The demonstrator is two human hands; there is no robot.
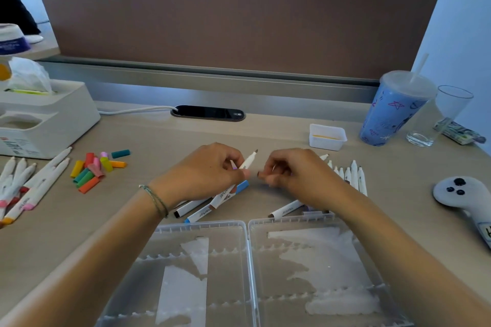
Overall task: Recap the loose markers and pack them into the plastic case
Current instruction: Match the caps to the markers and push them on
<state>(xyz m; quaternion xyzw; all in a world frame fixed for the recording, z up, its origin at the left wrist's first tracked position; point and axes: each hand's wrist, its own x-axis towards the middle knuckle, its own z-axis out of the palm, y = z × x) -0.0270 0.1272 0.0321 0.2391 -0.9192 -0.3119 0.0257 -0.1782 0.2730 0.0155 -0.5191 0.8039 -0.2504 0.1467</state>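
Note:
My left hand (210,170) grips a white marker (249,160) with a bare brown tip that points up and to the right. My right hand (295,175) pinches a small dark cap (261,175) just right of that tip, apart from it. Capped markers (202,207) lie under my left hand on the desk. Several uncapped markers (350,175) lie in a row behind my right hand. Loose coloured caps (93,168) are piled at the left, beside more markers (29,183). The clear plastic case (248,228) lies open and empty in front of me.
A white tissue box (47,119) stands at the back left. At the back right are a small white tub (327,138), a blue cup with a straw (390,111) and a glass (438,117). A white controller (462,194) lies at the right. A brown partition (239,21) closes the desk's far edge.

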